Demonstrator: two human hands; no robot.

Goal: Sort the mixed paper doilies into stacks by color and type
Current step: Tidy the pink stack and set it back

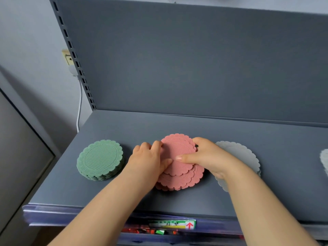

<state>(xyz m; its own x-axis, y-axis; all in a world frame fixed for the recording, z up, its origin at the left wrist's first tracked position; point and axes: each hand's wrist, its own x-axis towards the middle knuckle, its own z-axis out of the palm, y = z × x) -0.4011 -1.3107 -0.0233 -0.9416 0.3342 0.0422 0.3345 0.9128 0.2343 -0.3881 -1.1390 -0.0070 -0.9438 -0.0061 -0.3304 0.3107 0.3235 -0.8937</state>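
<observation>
A loose stack of pink scalloped doilies (181, 176) lies mid-shelf. My left hand (149, 160) grips its left edge, fingers curled over the top doily and thumb pressing its face. From the right, my right hand (205, 157) holds the same pink pile, thumb flat on top and fingers wrapped round the far edge. A neat stack of green doilies (100, 159) sits to the left, apart from my hands. Grey-white doilies (245, 157) lie to the right, partly hidden under my right wrist.
Everything rests on a grey shelf (177, 126) with a tall grey back panel. Another pale doily (324, 160) pokes in at the right edge. A price label (172, 224) sits on the shelf's front rail. A white cable (79, 103) hangs at the left.
</observation>
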